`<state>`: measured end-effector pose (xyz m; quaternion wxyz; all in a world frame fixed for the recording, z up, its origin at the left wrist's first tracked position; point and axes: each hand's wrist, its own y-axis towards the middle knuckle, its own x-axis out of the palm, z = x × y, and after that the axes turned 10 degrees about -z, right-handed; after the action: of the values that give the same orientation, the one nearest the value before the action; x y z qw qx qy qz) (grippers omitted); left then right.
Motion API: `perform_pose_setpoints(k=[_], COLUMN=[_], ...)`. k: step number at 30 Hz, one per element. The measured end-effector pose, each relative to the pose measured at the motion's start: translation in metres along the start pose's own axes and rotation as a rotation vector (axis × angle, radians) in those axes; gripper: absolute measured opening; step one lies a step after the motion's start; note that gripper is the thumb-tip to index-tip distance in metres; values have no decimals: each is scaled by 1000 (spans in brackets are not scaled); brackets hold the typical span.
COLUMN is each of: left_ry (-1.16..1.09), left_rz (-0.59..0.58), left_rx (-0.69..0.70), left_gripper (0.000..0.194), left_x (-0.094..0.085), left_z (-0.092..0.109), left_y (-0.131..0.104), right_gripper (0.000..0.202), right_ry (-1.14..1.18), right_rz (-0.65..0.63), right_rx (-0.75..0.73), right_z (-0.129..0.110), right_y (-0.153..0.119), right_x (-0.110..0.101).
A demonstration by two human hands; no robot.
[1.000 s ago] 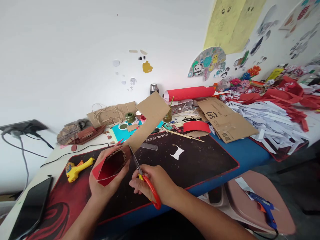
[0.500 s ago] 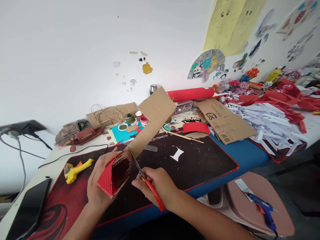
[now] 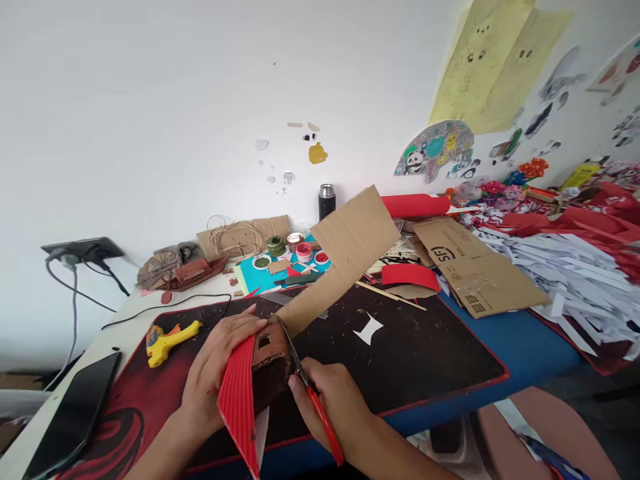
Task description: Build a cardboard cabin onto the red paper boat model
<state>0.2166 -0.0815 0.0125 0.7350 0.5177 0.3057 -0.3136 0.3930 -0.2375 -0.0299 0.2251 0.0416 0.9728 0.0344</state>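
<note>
My left hand [image 3: 213, 373] is wrapped round a small brown cardboard box [image 3: 271, 347] with a square hole and a red corrugated cardboard flap [image 3: 239, 397] on its near side. In my right hand [image 3: 335, 403] are red-handled scissors [image 3: 320, 417]. Their blades point up and left, against the box's right edge, where a tan cardboard strip [image 3: 310, 300] meets it. That strip widens into a large square piece standing up beyond the box. Whether the blades are cutting the strip cannot be made out. The left fingertips are partly hidden behind the box.
On the dark mat [image 3: 425, 360] lie a white paper scrap [image 3: 369, 329] and a yellow glue gun [image 3: 170, 341]. A black phone [image 3: 75, 413] is at left. Paint pots [image 3: 304, 251], a black flask [image 3: 327, 203] and a flattened carton [image 3: 480, 273] stand or lie behind. White paper strips [image 3: 565, 267] heap at right.
The box has been turned, so its face with the square hole now shows and the red flap hangs toward me. The scissors stay at the strip. My view has shifted left.
</note>
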Motion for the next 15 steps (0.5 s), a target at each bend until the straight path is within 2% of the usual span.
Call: perform_pose_setpoints(k=[3, 6, 11, 15], left_ry=[-67, -143, -285, -490], left_rz=[-56, -85, -26, 41], left_rx=[20, -43, -248, -476], left_gripper=[61, 65, 46, 56], left_x=[-3, -7, -9, -7], left_z=[-7, -11, -8, -1], left_y=[-2, -3, -3, -6], right_gripper=[32, 29, 30, 37], right_ry=[35, 107, 279, 398], right_rz=[-8, -11, -93, -116], right_rx=[7, -13, 42, 125], right_z=[3, 6, 10, 13], right_y=[-1, -1, -1, -2], right_x=[-1, -3, -6, -7])
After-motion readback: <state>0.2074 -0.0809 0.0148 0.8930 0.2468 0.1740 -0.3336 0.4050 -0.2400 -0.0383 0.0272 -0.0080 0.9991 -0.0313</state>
